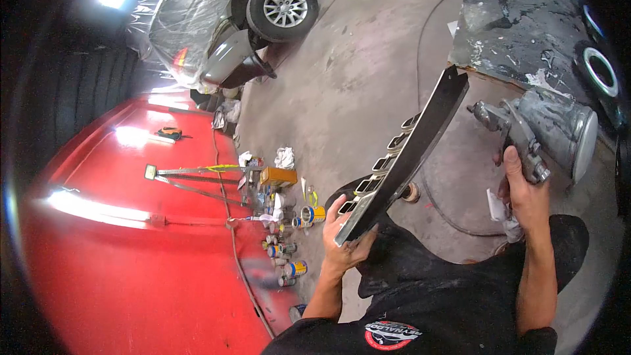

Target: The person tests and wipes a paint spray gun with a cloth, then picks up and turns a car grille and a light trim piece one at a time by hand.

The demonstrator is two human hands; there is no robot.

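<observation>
My left hand [345, 236] is closed around the lower end of a long black car trim panel [414, 161]. The panel slants up and away from me, and a row of rectangular, pale-edged openings runs along its left side. In my right hand [526, 194] is a metal spray gun [516, 133], with my fingers wrapped round its handle. A large paint-smeared cup [559, 125] sits on the gun toward the right. The gun's nozzle points left, toward the panel's upper part, and stands apart from it.
A hose [424, 177] runs across the grey floor [355, 85]. Paint cans [314, 214] and a cardboard box [278, 176] stand by the red wall [131, 269]. Behind is a plastic-covered vehicle [190, 13] with its wheel [284, 10]. A paint-stained board [526, 26] is at the upper right.
</observation>
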